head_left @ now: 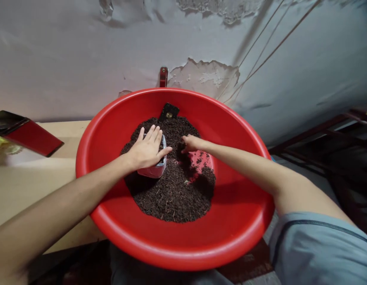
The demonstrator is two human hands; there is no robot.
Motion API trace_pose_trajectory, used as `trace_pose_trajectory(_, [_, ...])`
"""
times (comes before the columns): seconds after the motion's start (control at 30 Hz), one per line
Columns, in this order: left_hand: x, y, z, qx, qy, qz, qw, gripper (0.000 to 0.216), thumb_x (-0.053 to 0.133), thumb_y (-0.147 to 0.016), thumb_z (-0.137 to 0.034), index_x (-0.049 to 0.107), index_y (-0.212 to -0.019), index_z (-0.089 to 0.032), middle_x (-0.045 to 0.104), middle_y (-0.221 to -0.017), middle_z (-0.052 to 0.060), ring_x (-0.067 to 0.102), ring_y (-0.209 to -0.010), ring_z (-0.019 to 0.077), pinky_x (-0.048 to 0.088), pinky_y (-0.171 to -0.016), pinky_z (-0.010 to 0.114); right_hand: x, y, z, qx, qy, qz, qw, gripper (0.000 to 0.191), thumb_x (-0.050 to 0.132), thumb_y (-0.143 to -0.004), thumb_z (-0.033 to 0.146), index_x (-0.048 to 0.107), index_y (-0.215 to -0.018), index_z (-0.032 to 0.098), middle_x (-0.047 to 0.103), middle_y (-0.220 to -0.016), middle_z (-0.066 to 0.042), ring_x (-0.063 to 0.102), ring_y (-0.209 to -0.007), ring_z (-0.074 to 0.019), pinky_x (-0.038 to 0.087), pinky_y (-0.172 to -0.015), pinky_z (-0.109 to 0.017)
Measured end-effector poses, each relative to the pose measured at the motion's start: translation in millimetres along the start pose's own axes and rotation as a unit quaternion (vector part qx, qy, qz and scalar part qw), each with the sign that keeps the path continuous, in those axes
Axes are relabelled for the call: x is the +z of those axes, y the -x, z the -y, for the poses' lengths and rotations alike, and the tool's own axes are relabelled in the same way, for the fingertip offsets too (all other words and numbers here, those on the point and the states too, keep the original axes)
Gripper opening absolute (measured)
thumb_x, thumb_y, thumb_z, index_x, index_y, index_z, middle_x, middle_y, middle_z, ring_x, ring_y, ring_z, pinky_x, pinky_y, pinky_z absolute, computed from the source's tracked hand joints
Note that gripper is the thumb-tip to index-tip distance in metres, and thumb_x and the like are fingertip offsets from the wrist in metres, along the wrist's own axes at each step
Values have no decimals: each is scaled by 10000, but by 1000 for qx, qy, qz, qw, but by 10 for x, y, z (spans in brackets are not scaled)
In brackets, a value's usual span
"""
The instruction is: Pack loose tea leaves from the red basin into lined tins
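Observation:
A big red plastic basin point(236, 221) holds a heap of dark brown loose grains point(171, 194). My left hand point(147, 150) lies flat, fingers stretched out, on top of a small pale pouch point(155, 171) that stands in the heap. My right hand point(191, 143) reaches into the grains just right of the pouch, its fingers curled down into the heap; what they hold, if anything, is hidden. A small dark scoop-like piece point(169, 111) sticks out of the grains at the far side.
The basin rests on the edge of a pale wooden table point(25, 174) against a peeling white wall point(82, 59). A dark red flat case point(29, 136) lies at the left. Thin cords point(269, 51) run up the wall. Dark metal bars point(334, 130) are at the right.

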State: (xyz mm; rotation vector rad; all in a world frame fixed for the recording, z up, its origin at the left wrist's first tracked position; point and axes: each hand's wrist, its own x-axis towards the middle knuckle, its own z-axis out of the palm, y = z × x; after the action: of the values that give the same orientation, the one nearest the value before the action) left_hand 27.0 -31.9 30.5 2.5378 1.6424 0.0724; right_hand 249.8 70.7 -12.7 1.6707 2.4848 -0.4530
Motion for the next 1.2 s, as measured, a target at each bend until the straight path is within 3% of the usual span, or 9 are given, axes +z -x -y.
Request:
trace_pose_trajectory(0.1, [56,-9,0,5,-26,-10,1000,913,176,-1000,-674,241,-1613,-1,123,-1708,217,32,-1596,365,21,-1281,572,299,-44,-124,24,2,9,1000,696,948,-636,268,654,-1224,41,642,-1230,-248,690,-1001,-328,575,-829,-361])
trace_pose_trajectory(0.23, [82,-25,7,4,-20,-15,1000,972,207,-964,-737,225,-1625,-25,101,-1711,213,-1,-1596,367,-11,-1272,588,369,-129,-176,-15,-20,6,1000,371,707,-943,382,644,-1216,138,668,-1191,-114,667,-973,-209,580,-865,-371])
trace_pose_trajectory(0.33, [39,-34,-5,0,2,-8,1000,975,230,-947,-755,233,-1632,-61,102,-1714,195,-26,-1594,356,-43,-1269,592,271,-163,-173,-46,-27,2,999,278,647,-992,385,675,-1133,148,697,-1090,-67,676,-910,-174,590,-823,-359])
trace_pose_trajectory(0.5, [-198,-63,61,-72,153,19,985,855,110,-1009,-642,157,-1653,-82,73,-1717,154,-31,-1591,303,33,-1280,575,-142,-99,14,-89,-38,-37,995,158,805,-796,174,789,-938,105,751,-810,-63,686,-762,-174,513,-722,-255])
trace_pose_trajectory(0.63, [-323,-96,308,-134,301,-101,939,872,-64,-1005,-652,222,-1653,-144,197,-1703,126,130,-1587,249,174,-1282,481,-598,89,429,-172,-118,-150,966,255,830,-764,195,810,-1015,153,767,-861,-44,686,-783,-162,502,-732,-250])
trace_pose_trajectory(0.7, [-321,-104,434,-161,331,-144,919,930,-66,-982,-708,304,-1632,-155,292,-1676,126,226,-1570,244,233,-1271,434,-742,191,676,-227,-142,-157,951,280,845,-740,172,814,-1018,167,764,-842,-27,680,-761,-152,504,-734,-246])
trace_pose_trajectory(0.9, [-301,-67,527,-184,364,-149,901,934,20,-958,-782,481,-1550,-225,490,-1574,84,335,-1537,256,295,-1252,419,-752,277,1133,-337,-48,-106,934,362,647,-734,-68,827,-953,158,781,-867,-62,700,-802,-166,526,-773,-254])
trace_pose_trajectory(1.03, [-323,-53,493,-175,356,-130,909,958,79,-955,-798,429,-1575,-157,364,-1642,124,298,-1551,271,231,-1274,430,-716,248,1127,-347,21,-106,932,375,587,-716,-97,829,-871,144,781,-880,-97,703,-799,-186,535,-774,-277])
trace_pose_trajectory(1.2, [-296,-50,405,-132,283,-85,946,914,63,-973,-747,373,-1597,-155,273,-1683,131,225,-1574,292,217,-1273,469,-775,219,921,-323,-65,-129,935,399,563,-750,-72,820,-946,162,786,-853,-33,708,-775,-150,532,-766,-255])
